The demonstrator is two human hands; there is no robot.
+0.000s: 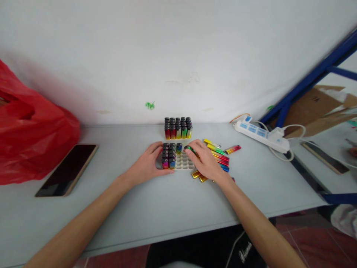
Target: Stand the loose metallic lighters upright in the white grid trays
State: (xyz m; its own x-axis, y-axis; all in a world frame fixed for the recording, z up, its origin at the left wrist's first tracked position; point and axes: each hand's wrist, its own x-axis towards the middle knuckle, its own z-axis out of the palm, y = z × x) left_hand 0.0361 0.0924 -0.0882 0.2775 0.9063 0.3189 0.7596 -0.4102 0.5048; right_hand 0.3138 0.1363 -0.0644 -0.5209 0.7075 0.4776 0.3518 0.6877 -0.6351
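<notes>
A pale tray with round-cornered slots [184, 162] lies on the table, its left two columns filled with upright lighters [169, 154]. One blue-green lighter [179, 148] stands alone at the back of the third column. My left hand [147, 162] curls around the tray's left side, thumb along the front edge and fingers behind. Over the tray's right part, my right hand [205, 158] pinches a green lighter with a black top [190, 149], held at a tilt. Beside and partly beneath this hand lies a loose pile of shiny coloured lighters [221, 159].
A full block of upright lighters [178, 128] stands at the wall. Left are a phone [67, 170] and a red plastic bag [33, 130]. A white power strip [260, 134] with cables lies right, near a blue metal frame [309, 85] and a cardboard box [315, 108].
</notes>
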